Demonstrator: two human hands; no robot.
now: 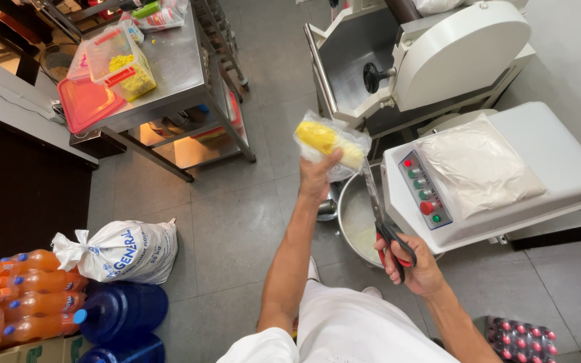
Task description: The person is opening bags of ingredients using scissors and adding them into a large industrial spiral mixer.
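The steel bowl (358,218) is half hidden beneath the machine (506,175).

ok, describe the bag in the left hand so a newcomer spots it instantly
Start at the white machine with the button panel. Just left of it, the left hand holds up a clear plastic bag of yellow filling, the only thing raised over the floor.
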